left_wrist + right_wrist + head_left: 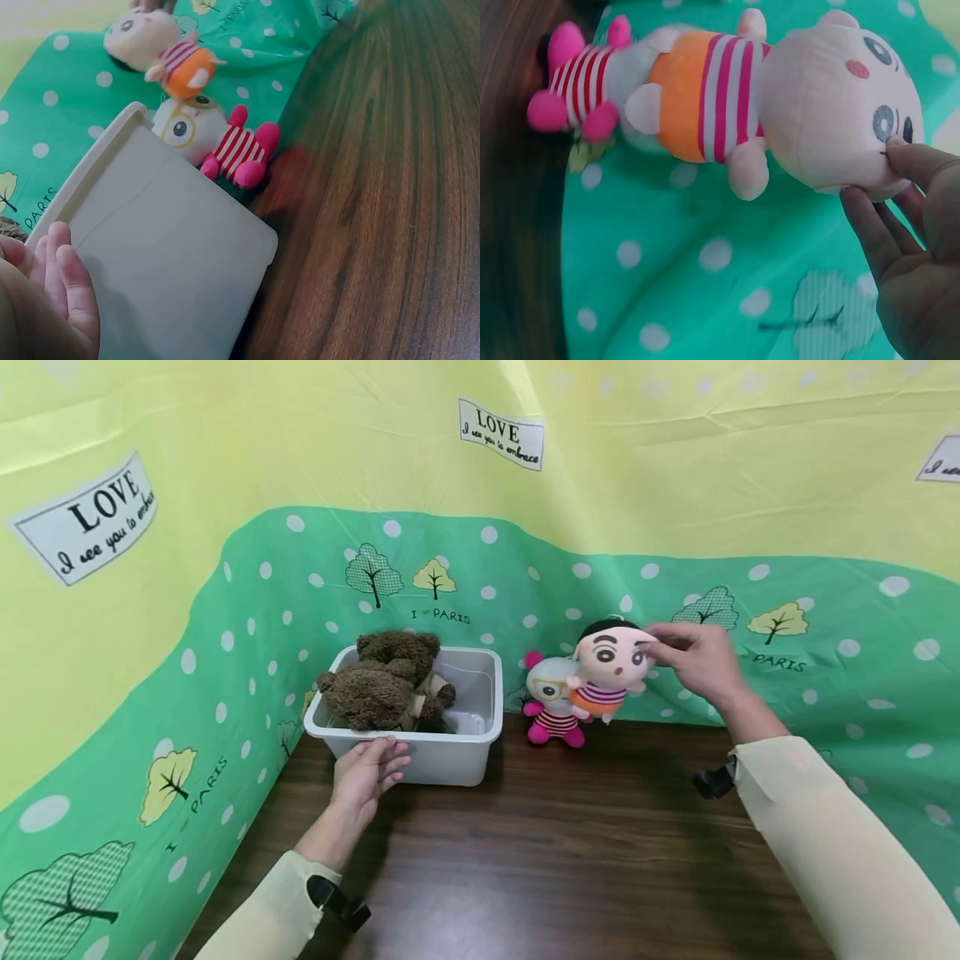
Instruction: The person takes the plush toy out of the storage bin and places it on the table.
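Observation:
My right hand (701, 660) pinches the head of a plush doll (609, 660) with black hair, a striped shirt and orange shorts, holding it up off the table. Behind and below the doll, a second plush toy (553, 727) with yellow glasses, a red-striped body and pink limbs sits against the backdrop. The held doll hides part of that toy. My left hand (367, 772) rests at the front rim of a grey plastic bin (450, 768), fingers loosely extended along its outer wall. Two brown teddy bears (367, 693) lie in the bin's left side.
A dark wooden table (510, 860) lies under everything. Green and yellow printed cloth (480, 560) rises behind and along the left side, close to the bin and the toys. A bare stretch of bin floor (468, 722) shows on the right.

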Demonstrator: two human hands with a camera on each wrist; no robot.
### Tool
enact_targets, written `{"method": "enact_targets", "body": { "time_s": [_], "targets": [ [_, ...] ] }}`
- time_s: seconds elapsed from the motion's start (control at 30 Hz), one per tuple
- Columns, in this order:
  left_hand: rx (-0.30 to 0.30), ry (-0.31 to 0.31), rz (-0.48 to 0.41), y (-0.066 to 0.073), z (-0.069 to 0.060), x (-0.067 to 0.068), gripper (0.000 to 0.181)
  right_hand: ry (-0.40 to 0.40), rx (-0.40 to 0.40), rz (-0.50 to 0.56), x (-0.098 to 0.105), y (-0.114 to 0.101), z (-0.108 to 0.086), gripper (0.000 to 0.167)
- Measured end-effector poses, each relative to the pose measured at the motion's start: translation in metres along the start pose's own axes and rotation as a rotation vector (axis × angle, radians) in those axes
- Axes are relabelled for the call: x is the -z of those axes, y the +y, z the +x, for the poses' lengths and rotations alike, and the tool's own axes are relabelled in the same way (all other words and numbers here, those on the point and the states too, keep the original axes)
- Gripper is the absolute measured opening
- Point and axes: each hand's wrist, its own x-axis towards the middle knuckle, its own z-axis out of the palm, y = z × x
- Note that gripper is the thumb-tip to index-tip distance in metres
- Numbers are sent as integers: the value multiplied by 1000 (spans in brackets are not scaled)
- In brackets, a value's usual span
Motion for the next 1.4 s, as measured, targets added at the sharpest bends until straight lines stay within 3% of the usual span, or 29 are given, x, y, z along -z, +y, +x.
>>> {"method": "enact_targets", "body": {
  "time_s": [0.17,0.33,0.57,0.87,1.13,1.4],
  "targets": [
    [-9,-17,-19,0,1,4,21,-6,-72,-32,14,25,-6,41],
    [-16,-32,-43,0,2,6,17,-17,-116,-79,16,49,-12,44],
    [-17,-15,-44,-3,3,5,14,-54,-162,-149,4,87,-17,39],
    [-9,-15,-34,-5,1,0,18,-12,-170,-245,-14,123,-24,31],
    [-16,-36,-16,-2,-2,-1,21,-6,-233,-271,-20,136,-20,44],
    [-16,-13,-41,-3,1,0,16,34,-207,-309,-25,131,-16,43]
  ]
}}
